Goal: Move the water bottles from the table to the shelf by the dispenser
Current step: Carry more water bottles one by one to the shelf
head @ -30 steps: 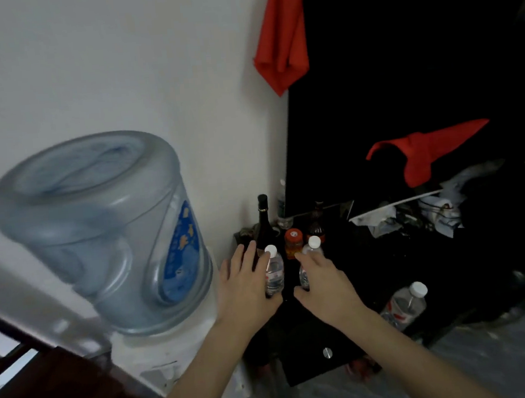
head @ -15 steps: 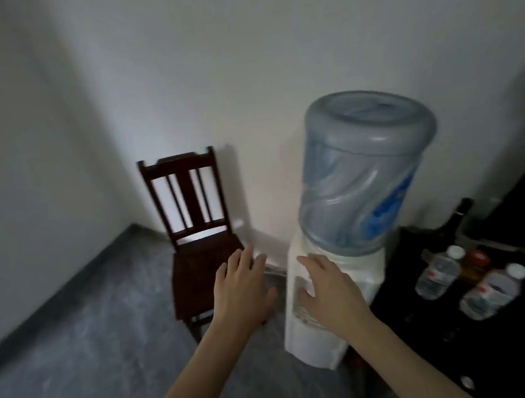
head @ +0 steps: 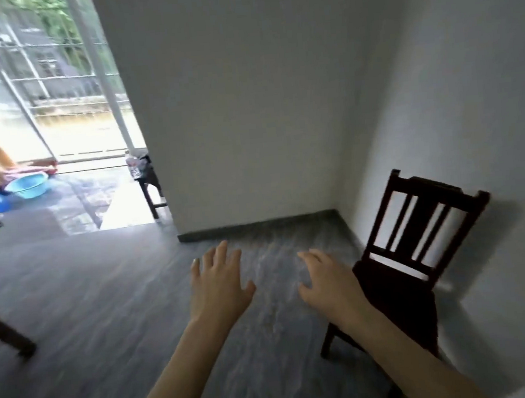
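My left hand (head: 219, 282) and my right hand (head: 328, 280) hover palm-down over the grey floor, both empty with fingers spread. Far off, a small dark table (head: 151, 180) peeks out from behind the white wall corner, with water bottles (head: 132, 166) standing on it. The dispenser and the shelf are out of view.
A dark wooden chair (head: 408, 249) stands against the right wall, just right of my right hand. A white wall corner (head: 248, 120) juts out ahead. Beyond it lie a glass door, a light blue basin (head: 27, 185) and a blue ball. A dark furniture leg (head: 6, 332) is at left.
My view has swung left, from the shelf with two bottles set down, past the dispenser, to the open floor and doorway. Both hands let go of the bottles and are empty.
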Motion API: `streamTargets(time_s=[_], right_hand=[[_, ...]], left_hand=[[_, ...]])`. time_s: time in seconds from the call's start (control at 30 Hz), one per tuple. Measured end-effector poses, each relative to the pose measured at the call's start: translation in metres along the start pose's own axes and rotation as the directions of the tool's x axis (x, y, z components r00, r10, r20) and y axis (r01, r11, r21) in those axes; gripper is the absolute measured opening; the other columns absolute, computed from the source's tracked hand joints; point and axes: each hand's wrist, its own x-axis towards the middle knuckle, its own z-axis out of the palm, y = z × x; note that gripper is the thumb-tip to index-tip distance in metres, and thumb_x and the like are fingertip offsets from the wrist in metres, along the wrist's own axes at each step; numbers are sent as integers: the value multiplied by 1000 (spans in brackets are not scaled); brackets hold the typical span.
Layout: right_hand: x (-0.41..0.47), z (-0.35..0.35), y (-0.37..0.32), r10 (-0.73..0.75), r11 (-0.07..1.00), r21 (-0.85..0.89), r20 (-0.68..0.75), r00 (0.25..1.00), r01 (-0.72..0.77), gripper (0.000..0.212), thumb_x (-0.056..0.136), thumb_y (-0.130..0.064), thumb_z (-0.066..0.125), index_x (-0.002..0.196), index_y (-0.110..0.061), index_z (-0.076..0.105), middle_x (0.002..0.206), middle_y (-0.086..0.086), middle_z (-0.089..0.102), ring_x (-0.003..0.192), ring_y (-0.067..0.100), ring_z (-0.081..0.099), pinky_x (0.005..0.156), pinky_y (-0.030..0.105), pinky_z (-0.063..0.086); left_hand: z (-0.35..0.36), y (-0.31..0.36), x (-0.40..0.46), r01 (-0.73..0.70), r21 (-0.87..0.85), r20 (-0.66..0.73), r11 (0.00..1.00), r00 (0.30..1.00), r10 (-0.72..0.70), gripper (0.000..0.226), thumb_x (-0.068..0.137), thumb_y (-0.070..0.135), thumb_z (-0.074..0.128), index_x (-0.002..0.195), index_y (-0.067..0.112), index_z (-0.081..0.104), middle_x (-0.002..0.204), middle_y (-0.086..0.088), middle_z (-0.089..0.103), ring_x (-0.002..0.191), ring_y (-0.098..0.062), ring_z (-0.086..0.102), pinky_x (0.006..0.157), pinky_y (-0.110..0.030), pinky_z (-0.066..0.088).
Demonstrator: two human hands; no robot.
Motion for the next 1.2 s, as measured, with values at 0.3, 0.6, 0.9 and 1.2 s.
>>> streamTargets(time_s=[0.3,0.6,0.9,1.2], right_hand=[[57,20,-132,-438,895,-70,45,898,441,75,86,-52,55,152,-28,28,163,2,22,148,22,23,118,48,17],[35,29,-278,-748,663,-28,10,664,748,85,86,-64,47,156,-33,10,167,0,2,153,25,4,119,56,5],[-35,51,-377,-852,524,-19,10,524,852,95,85,-67,48,156,-37,-7,166,-4,-7,153,26,-4,119,58,1],[-96,72,-455,-904,425,-43,24,427,904,86,90,-60,48,157,-32,3,167,2,-5,153,29,-3,118,58,1]], left_hand=[[-52,-104,-76,546,125,-126,828,837,-533,64,94,52,51,150,26,35,163,-4,29,146,-29,31,119,-48,26],[-100,-183,-168,780,100,-295,618,617,-730,79,90,56,58,155,27,24,168,-7,9,154,-33,10,123,-53,11],[-98,-239,-248,871,46,-299,489,479,-825,95,90,67,47,158,31,-9,163,-3,-31,151,-29,-27,121,-54,-16],[-106,-284,-317,899,-29,-308,438,408,-859,87,93,61,49,159,32,-1,168,-3,-15,155,-28,-14,124,-55,-3]])
